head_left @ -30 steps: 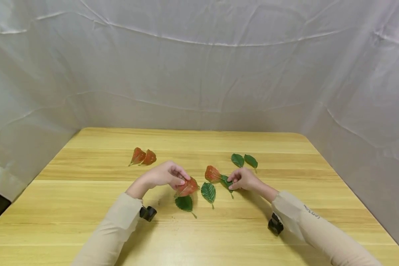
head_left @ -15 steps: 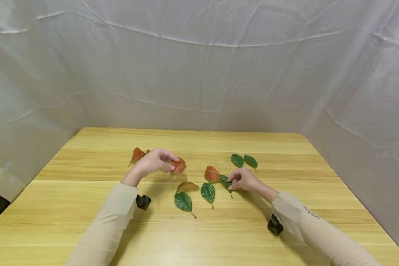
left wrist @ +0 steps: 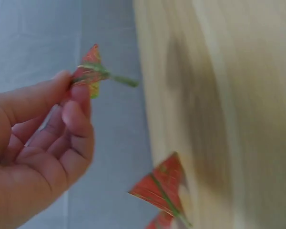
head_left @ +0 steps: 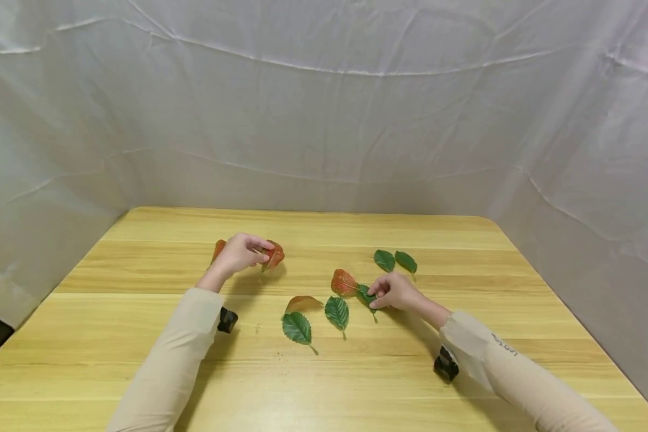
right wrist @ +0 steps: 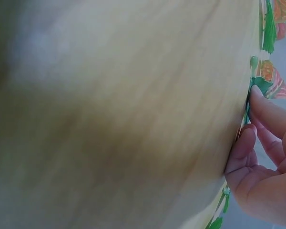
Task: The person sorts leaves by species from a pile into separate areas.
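- Far left: a red leaf (head_left: 218, 248) on the wooden table (head_left: 129, 330), mostly covered by the wrist in the head view; left wrist view shows a second red edge below it.
- Left hand (head_left: 237, 252): thumb and fingers pinch a raised red leaf (head_left: 273, 255), green stem showing, clear of the tabletop.
- Near centre: an orange-brown leaf (head_left: 305, 303) lying flat, a toothed green leaf (head_left: 297, 327) just in front of it; whether they touch, cannot tell.
- Just right of those: a ribbed green leaf (head_left: 337, 312), stem toward the person.
- Next: a veined red leaf (head_left: 344, 281), its stem end reaching the tip of the pinched green leaf (head_left: 364, 294).
- Right hand (head_left: 396, 291): low at the tabletop, thumb and fingers grasping that green leaf.
- Behind this hand: two small green leaves (head_left: 384, 260), side by side.
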A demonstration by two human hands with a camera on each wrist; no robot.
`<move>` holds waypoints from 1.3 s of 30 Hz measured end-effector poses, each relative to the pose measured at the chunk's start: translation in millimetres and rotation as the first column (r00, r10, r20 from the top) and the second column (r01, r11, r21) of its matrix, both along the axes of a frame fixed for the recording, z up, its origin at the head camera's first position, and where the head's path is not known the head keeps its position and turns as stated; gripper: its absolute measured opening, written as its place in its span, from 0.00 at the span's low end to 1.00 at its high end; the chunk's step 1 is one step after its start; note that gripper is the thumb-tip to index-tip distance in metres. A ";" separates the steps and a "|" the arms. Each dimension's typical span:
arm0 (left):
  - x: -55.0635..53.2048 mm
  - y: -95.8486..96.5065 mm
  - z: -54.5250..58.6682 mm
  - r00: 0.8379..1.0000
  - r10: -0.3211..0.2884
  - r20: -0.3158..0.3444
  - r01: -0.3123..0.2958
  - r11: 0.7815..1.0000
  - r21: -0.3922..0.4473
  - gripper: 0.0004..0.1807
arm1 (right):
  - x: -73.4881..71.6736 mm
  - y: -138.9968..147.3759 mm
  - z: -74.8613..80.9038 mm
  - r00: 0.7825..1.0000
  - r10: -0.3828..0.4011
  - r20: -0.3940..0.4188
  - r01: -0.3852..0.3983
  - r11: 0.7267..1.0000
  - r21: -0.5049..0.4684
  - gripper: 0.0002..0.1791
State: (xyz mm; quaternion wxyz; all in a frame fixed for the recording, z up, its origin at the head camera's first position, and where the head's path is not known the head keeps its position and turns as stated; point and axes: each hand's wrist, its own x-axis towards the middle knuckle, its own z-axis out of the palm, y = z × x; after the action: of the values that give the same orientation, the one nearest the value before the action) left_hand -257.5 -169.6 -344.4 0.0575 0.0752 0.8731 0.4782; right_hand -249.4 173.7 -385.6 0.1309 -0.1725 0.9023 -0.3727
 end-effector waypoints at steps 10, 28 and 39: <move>-8.6 -9.7 -9.6 0.994 0.083 -0.065 -0.090 0.989 -0.118 0.14 | 1.6 -0.7 0.9 1.000 0.008 -0.010 -0.008 1.000 0.000 0.10; -14.7 -21.9 -15.8 0.997 0.081 0.014 -0.077 0.981 -0.180 0.14 | 0.8 -0.8 -1.4 1.000 0.010 0.006 -0.010 1.000 -0.002 0.10; -6.4 -25.2 -8.1 0.986 0.127 0.107 -0.118 0.989 -0.084 0.12 | 2.2 -0.4 -0.6 1.000 0.020 0.005 -0.020 1.000 -0.001 0.09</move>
State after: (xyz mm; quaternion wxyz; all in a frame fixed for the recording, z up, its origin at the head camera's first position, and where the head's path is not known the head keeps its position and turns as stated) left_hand -263.8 -194.8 -352.5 0.0796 -0.0080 0.8894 0.4502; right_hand -247.2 173.3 -386.2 0.1366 -0.1807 0.9002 -0.3720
